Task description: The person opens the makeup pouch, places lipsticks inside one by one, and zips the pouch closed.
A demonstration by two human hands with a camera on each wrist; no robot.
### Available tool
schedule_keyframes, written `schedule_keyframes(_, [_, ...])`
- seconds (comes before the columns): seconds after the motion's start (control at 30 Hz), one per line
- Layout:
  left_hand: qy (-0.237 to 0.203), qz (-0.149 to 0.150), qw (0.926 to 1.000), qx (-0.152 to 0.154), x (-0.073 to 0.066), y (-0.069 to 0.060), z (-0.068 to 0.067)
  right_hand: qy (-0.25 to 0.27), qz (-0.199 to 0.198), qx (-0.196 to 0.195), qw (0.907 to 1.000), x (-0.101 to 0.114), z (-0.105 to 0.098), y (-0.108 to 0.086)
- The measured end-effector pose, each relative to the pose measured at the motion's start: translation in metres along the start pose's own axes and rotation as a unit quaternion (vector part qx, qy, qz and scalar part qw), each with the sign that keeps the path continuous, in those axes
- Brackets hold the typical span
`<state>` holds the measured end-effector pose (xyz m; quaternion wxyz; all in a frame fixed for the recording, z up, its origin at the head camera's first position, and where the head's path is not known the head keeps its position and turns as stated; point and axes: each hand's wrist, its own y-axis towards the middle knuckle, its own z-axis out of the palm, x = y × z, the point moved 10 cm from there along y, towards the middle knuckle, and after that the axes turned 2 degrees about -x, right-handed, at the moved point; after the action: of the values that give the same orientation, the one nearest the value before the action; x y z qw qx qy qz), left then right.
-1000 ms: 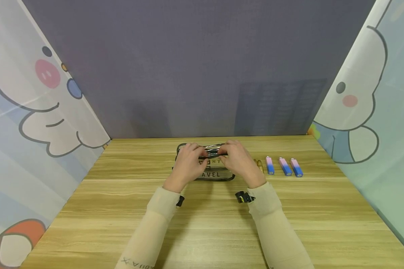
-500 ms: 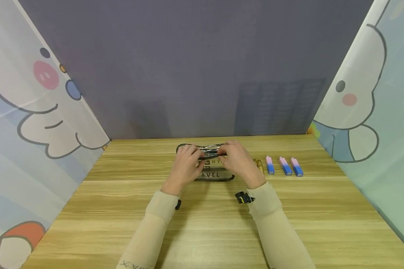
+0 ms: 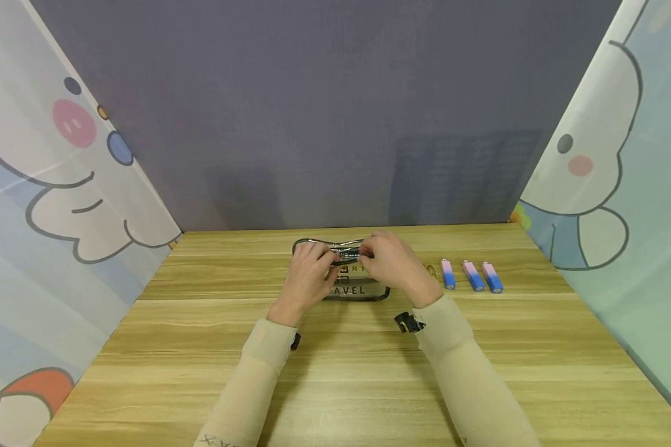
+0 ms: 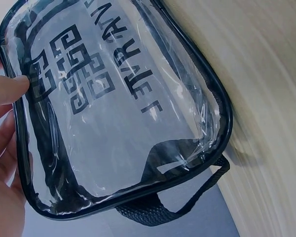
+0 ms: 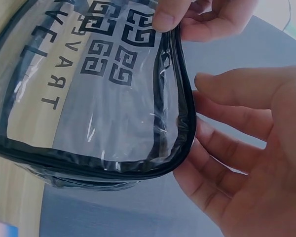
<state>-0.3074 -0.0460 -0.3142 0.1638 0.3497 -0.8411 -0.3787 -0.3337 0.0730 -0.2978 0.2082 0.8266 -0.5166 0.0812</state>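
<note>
A clear toiletry bag [image 3: 358, 290] with black piping and dark lettering stands on the table, its top edge between both hands. My left hand [image 3: 311, 273] pinches that edge; in the left wrist view its thumb [image 4: 10, 90] presses the front panel. My right hand [image 3: 392, 264] is at the same edge farther right. In the right wrist view its fingertips [image 5: 203, 129] reach behind the piping and the thumb [image 5: 212, 85] lies beside it. Whether the right fingers hold a zipper pull is hidden. A black strap loop [image 4: 177, 207] hangs from the bag's end.
Three pink-and-blue objects with small loops, among them the nearest one [image 3: 448, 274], lie in a row on the wooden table [image 3: 335, 372] to the right. A gold-coloured item [image 3: 431, 272] lies beside my right wrist, partly hidden. A grey panel [image 3: 335, 124] stands behind the table.
My right hand has shifted slightly left along the bag's top edge. The left hand moved a little left earlier and now keeps its grip. The bag has stayed in place.
</note>
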Motion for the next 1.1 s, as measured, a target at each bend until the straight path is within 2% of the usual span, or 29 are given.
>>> schedule_keyframes(0.27, [0.006,0.008,1.0000,-0.001,0.000,0.000,-0.001,-0.003,0.000,0.024,0.9997,0.006,0.001,0.011])
schedule_keyframes(0.8, [0.006,0.009,0.9999,-0.011,0.001,-0.001,-0.002,-0.010,-0.034,0.050,0.9981,0.017,0.014,0.038])
schedule_keyframes(1.1, [0.007,0.013,0.9998,-0.012,-0.001,-0.001,-0.001,0.000,-0.015,0.079,0.9968,0.016,0.022,0.043])
